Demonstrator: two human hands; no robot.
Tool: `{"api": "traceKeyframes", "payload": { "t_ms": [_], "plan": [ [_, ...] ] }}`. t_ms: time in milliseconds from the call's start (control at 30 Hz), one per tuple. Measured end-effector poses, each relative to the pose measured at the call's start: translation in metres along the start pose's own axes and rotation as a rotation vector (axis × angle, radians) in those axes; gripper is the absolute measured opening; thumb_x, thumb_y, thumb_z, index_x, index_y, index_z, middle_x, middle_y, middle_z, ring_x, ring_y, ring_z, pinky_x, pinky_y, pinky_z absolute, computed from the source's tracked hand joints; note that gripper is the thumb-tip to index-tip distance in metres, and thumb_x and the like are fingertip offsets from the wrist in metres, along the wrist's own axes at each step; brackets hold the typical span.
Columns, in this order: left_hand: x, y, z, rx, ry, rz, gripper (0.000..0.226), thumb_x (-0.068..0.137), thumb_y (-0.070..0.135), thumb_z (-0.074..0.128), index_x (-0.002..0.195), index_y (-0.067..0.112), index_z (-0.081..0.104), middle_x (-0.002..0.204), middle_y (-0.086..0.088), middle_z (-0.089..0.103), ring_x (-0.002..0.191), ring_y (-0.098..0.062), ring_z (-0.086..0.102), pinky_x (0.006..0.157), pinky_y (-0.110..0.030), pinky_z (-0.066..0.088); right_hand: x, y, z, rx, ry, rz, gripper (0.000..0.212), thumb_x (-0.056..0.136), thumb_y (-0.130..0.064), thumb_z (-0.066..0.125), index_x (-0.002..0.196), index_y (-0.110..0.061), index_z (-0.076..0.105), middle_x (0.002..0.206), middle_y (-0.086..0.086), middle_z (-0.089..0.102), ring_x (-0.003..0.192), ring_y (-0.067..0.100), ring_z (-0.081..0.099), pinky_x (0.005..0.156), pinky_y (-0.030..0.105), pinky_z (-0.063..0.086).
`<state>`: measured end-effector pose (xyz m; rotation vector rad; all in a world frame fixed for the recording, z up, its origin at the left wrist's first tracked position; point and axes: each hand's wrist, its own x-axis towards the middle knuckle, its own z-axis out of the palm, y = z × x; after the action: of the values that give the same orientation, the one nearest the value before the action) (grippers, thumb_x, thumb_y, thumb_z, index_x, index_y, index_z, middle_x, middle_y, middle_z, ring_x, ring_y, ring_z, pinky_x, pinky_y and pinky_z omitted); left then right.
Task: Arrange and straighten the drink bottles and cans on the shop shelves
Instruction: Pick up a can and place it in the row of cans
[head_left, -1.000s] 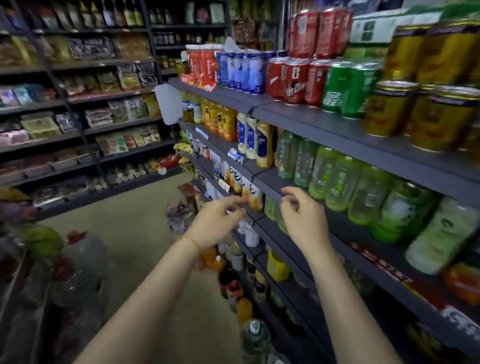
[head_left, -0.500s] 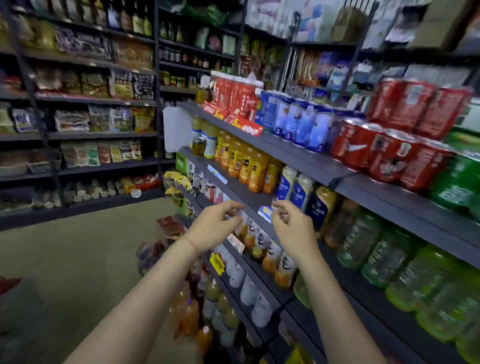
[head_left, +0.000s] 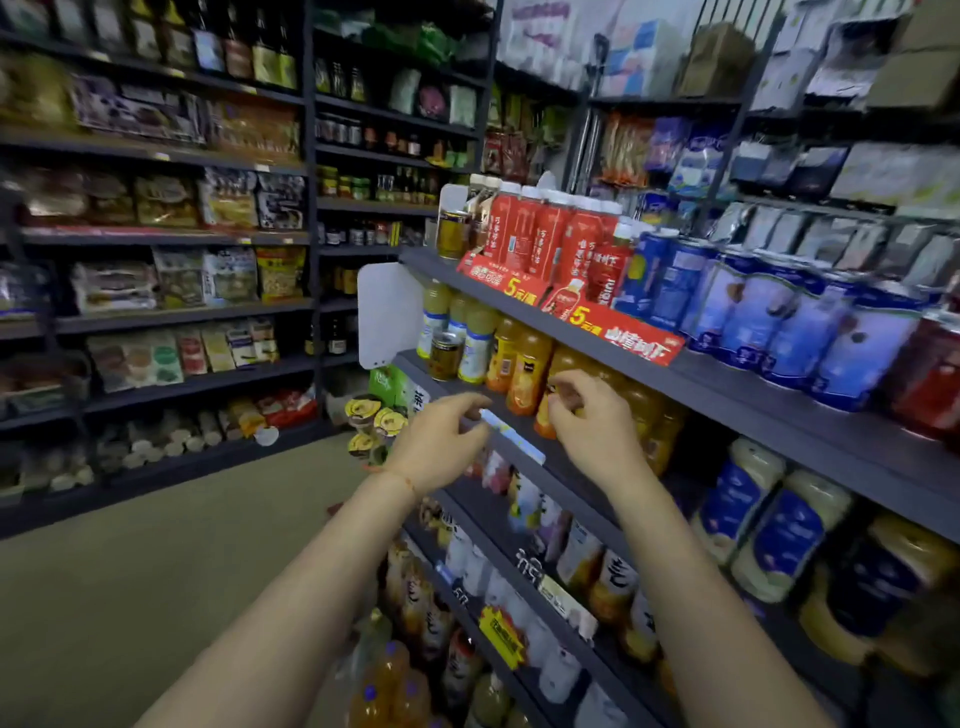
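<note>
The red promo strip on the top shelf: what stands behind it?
Behind the red promo strip stand red-labelled bottles with white caps. Their bases are covered by the strip, and anything further back is hidden.

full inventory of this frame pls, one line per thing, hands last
red bottles: several, red with white caps, top shelf, left end
blue cans: a row, blue and white, top shelf, right of the red bottles
red cans: a few, red, top shelf at the right edge
promo strip: one, red with yellow print, top shelf edge
orange bottles: a row, orange, second shelf
pale bottles: a few, pale yellow, second shelf, left of the orange ones
gold can: one, gold, second shelf front, left end
price tag: one, white and blue, second shelf edge
snack shelves: several tiers, dark, across the aisle
left hand: empty, fingers loosely curled, near the price tag
right hand: fingers curled at an orange bottle, grip unclear
</note>
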<state>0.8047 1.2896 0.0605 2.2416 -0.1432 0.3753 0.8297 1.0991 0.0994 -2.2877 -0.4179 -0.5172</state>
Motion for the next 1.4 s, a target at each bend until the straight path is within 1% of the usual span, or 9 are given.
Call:
{"api": "traceKeyframes", "payload": {
  "t_ms": [400,567,700,767,867,1000,1167,1300,1400],
  "plan": [
    [0.173,-0.153,-0.034,0.118,0.019,-0.148,0.039,0.091,0.02,0.057,0.13,0.022,0.058,0.119,0.005,0.061,0.096,-0.015,0.061,0.087,-0.034,0.051,0.179,0.059,0.193,0.165,-0.289,0.266,0.042,0.097,-0.023,0.053,0.138,-0.02,0.048,0.112,0.0,0.056,0.076,0.009,0.054,0.059,0.021,0.038],
    [0.236,-0.205,-0.015,0.027,-0.066,-0.141,0.05,0.088,0.016,0.061,0.137,0.016,0.052,0.134,-0.002,0.056,0.121,-0.018,0.054,0.1,-0.03,0.043,0.22,0.076,0.252,0.176,-0.34,0.319,0.074,0.09,-0.009,0.049,0.15,-0.045,0.024,0.121,-0.004,0.048,0.069,-0.001,0.032,0.055,0.017,0.03],
    [0.285,-0.229,-0.005,-0.139,-0.093,-0.096,0.052,0.083,0.009,0.064,0.133,0.012,0.05,0.125,0.0,0.056,0.12,-0.016,0.052,0.091,-0.025,0.04,0.243,0.077,0.281,0.122,-0.318,0.356,0.083,0.088,-0.008,0.05,0.149,-0.052,0.016,0.149,0.003,0.043,0.077,0.002,0.043,0.064,0.022,0.041],
    [0.307,-0.237,-0.004,-0.195,-0.14,-0.088,0.063,0.083,0.008,0.066,0.14,0.009,0.041,0.122,0.005,0.049,0.115,-0.011,0.048,0.087,-0.022,0.039,0.25,0.074,0.29,0.059,-0.292,0.358,0.082,0.089,-0.007,0.051,0.152,-0.046,0.017,0.155,0.002,0.035,0.107,0.016,0.057,0.086,0.033,0.051],
    [0.339,-0.254,0.005,-0.288,-0.214,-0.016,0.063,0.08,0.014,0.071,0.135,0.014,0.041,0.121,0.004,0.056,0.111,-0.018,0.058,0.086,-0.024,0.047,0.259,0.07,0.304,0.002,-0.283,0.409,0.079,0.09,-0.005,0.051,0.154,-0.039,0.02,0.161,0.0,0.023,0.142,0.022,0.034,0.112,0.039,0.037],
    [0.365,-0.273,0.021,-0.358,-0.302,-0.004,0.052,0.079,0.021,0.077,0.123,0.018,0.049,0.114,0.003,0.063,0.104,-0.012,0.061,0.07,-0.002,0.04,0.26,0.066,0.321,0.019,-0.197,0.464,0.078,0.088,0.001,0.048,0.151,-0.04,0.029,0.159,-0.001,0.028,0.139,0.02,0.039,0.107,0.038,0.044],
    [0.372,-0.286,0.025,-0.458,-0.348,0.001,0.057,0.075,0.031,0.083,0.121,0.02,0.052,0.112,0.007,0.067,0.102,-0.007,0.063,0.085,-0.023,0.05,0.251,0.055,0.331,0.118,-0.133,0.541,0.082,0.089,-0.002,0.047,0.145,-0.057,0.025,0.155,-0.01,0.032,0.112,0.015,0.06,0.072,0.035,0.058],
    [0.368,-0.29,0.008,-0.767,-0.44,-0.192,0.053,0.08,0.038,0.078,0.126,0.021,0.057,0.118,0.003,0.067,0.107,-0.012,0.065,0.086,-0.026,0.053,0.238,0.039,0.326,0.304,0.037,0.559,0.071,0.095,-0.007,0.049,0.145,-0.054,0.03,0.137,-0.018,0.052,0.102,0.0,0.062,0.082,0.04,0.056],
    [0.352,-0.288,-0.001,-1.05,-0.557,-0.42,0.051,0.087,0.046,0.066,0.13,0.019,0.059,0.119,-0.006,0.07,0.104,-0.021,0.069,0.076,-0.029,0.057,0.224,0.029,0.323,0.451,0.075,0.587,0.055,0.101,-0.007,0.047,0.147,-0.036,0.039,0.119,-0.019,0.062,0.094,0.026,0.064,0.086,0.051,0.048]
  ]
}}
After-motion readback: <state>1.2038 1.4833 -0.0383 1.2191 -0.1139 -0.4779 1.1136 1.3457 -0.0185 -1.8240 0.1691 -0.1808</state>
